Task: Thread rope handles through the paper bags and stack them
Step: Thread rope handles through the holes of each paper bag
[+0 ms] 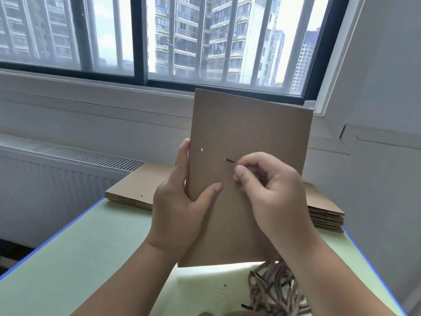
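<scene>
Head cam: the main risk is the rope tip [230, 161] skidding off and creasing the bag [250, 133], since it's held up above the bench [79, 247] by 1 edge only. The left hand [180, 201] grips the bag's left edge. The right hand [268, 185] pinches the tip against the bag's face, just right of the open hole [201, 150]. Spare rope [273, 288] lies below.

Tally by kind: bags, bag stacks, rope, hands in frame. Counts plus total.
Held paper bag: 1
Flat bag stacks: 2, left stack, right stack
Rope handle being threaded: 1
Loose rope pile: 1, strands uncountable
Hands: 2, left hand, right hand
Total: 7
</scene>
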`<state>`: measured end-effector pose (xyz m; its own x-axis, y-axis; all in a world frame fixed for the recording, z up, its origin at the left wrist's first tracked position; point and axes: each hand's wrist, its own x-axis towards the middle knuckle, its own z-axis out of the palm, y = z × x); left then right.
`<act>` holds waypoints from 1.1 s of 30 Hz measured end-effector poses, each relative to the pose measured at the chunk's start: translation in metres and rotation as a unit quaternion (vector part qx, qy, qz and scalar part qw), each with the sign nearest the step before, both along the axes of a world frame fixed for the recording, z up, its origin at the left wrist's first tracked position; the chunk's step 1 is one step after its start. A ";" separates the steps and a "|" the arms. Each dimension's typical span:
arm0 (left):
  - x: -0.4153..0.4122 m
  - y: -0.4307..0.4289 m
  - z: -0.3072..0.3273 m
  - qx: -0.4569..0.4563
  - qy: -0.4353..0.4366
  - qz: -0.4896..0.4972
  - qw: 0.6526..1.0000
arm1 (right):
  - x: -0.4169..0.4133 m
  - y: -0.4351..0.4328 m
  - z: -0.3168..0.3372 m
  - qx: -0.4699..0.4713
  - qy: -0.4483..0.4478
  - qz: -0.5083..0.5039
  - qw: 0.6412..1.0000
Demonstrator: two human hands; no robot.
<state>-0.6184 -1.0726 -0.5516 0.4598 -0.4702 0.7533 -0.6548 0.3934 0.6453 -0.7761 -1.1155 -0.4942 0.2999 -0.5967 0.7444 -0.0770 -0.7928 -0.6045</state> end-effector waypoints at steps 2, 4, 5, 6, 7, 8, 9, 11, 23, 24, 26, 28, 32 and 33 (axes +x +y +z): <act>0.001 0.002 0.000 0.002 -0.007 -0.003 1.000 | 0.008 0.003 0.008 -0.038 0.008 -0.021 0.999; 0.002 0.003 0.000 0.006 -0.011 -0.007 1.000 | 0.014 0.006 0.013 -0.057 0.006 -0.037 0.998; 0.003 0.003 0.000 0.007 -0.015 -0.006 1.000 | 0.017 0.007 0.013 -0.061 0.001 -0.042 0.997; 0.003 0.004 0.001 0.009 -0.020 -0.006 1.000 | 0.019 0.007 0.014 -0.066 -0.003 -0.046 0.997; 0.002 0.004 0.002 0.009 -0.026 -0.007 1.000 | 0.020 0.007 0.014 -0.072 -0.004 -0.049 0.996; 0.002 0.005 0.002 0.008 -0.030 -0.010 0.999 | 0.021 0.007 0.013 -0.078 -0.003 -0.053 0.996; 0.002 0.005 0.003 0.007 -0.032 -0.012 0.999 | 0.022 0.006 0.013 -0.082 0.000 -0.055 0.995; 0.002 0.006 0.004 0.005 -0.037 -0.015 0.999 | 0.023 0.004 0.011 -0.087 0.006 -0.061 0.994; -0.007 0.010 0.007 -0.007 -0.086 -0.006 0.996 | 0.023 0.011 0.019 -0.130 -0.019 -0.076 0.988; -0.007 0.010 0.007 -0.007 -0.089 -0.006 0.996 | 0.022 0.011 0.020 -0.130 -0.022 -0.080 0.988; -0.007 0.010 0.006 -0.006 -0.092 -0.011 0.996 | 0.020 0.012 0.021 -0.129 -0.028 -0.084 0.988; -0.007 0.011 0.006 -0.009 -0.094 -0.012 0.995 | 0.020 0.012 0.021 -0.131 -0.023 -0.089 0.987; -0.008 0.011 0.007 -0.015 -0.092 -0.011 0.996 | 0.020 0.011 0.021 -0.136 -0.010 -0.102 0.985; -0.008 0.011 0.007 -0.018 -0.092 -0.011 0.996 | 0.020 0.011 0.021 -0.134 -0.006 -0.102 0.986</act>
<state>-0.6267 -1.0615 -0.5444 0.3029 -0.4493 0.8405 -0.7513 0.4301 0.5006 -0.7561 -1.1041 -0.4731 0.1845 -0.4257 0.8859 -0.2454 -0.8927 -0.3778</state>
